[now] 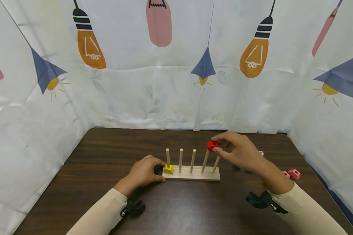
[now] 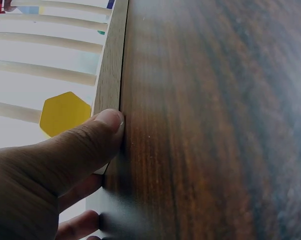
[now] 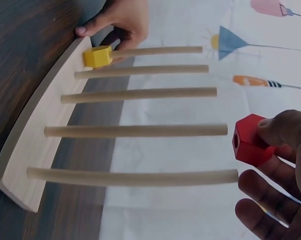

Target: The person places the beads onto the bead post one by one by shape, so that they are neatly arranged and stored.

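A pale wooden peg board (image 1: pixel 191 176) with several upright pegs stands on the dark table. Round the leftmost peg, down on the base, sits a yellow hexagonal bead (image 1: pixel 169 169). My left hand (image 1: pixel 145 171) grips the board's left end, its thumb (image 2: pixel 103 127) along the front edge. Between thumb and fingers of my right hand (image 1: pixel 238 150) is a red hexagonal bead (image 3: pixel 249 139). Its hole faces the pegs in the right wrist view, just off the tip of the second peg from the right end. That peg (image 3: pixel 140 131) is bare.
Pink beads (image 1: pixel 294 174) lie on the table right of the right forearm. A white bead (image 1: pixel 261 153) and some dark ones show partly behind the right hand and wrist. A printed white curtain (image 1: pixel 176 98) hangs beyond the table's back edge and along both sides.
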Action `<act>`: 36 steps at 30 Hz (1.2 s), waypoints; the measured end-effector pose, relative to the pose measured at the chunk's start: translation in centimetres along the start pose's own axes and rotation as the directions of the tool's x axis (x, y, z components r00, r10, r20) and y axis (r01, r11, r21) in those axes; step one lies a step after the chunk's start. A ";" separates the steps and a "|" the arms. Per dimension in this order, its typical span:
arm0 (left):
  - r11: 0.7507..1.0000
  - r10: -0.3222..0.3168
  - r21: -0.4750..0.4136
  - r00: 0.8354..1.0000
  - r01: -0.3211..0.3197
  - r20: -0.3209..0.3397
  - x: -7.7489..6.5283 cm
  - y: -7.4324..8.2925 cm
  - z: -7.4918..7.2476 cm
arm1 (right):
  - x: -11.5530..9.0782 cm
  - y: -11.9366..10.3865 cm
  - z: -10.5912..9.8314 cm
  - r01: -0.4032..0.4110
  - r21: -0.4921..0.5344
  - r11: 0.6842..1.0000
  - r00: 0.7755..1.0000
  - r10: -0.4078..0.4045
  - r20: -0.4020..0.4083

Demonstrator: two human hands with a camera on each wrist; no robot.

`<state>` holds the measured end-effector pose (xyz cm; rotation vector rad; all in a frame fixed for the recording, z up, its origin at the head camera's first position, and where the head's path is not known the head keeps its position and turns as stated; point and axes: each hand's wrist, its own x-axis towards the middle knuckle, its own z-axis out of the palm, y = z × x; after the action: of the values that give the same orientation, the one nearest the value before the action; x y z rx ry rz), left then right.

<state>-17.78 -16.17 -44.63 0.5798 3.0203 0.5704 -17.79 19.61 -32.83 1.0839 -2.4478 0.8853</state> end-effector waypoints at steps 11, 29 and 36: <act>1.000 -0.006 -0.001 1.000 0.006 0.012 -0.1 0.1 -0.1 | 0.8 -0.8 1.0 -0.025 0.063 0.998 1.000 0.023 0.018; 1.000 -0.019 -0.012 1.000 0.019 0.014 0.0 0.2 -0.1 | 2.2 -1.7 2.8 0.003 0.120 0.993 1.000 -0.006 0.019; 1.000 -0.020 -0.015 1.000 0.020 0.013 0.0 0.2 -0.2 | 2.7 -2.1 3.3 -0.010 0.124 0.992 0.999 0.007 0.032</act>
<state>-17.70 -16.10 -44.38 0.5499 3.0038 0.5851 -18.13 14.91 -33.10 1.1383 -2.4528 1.0424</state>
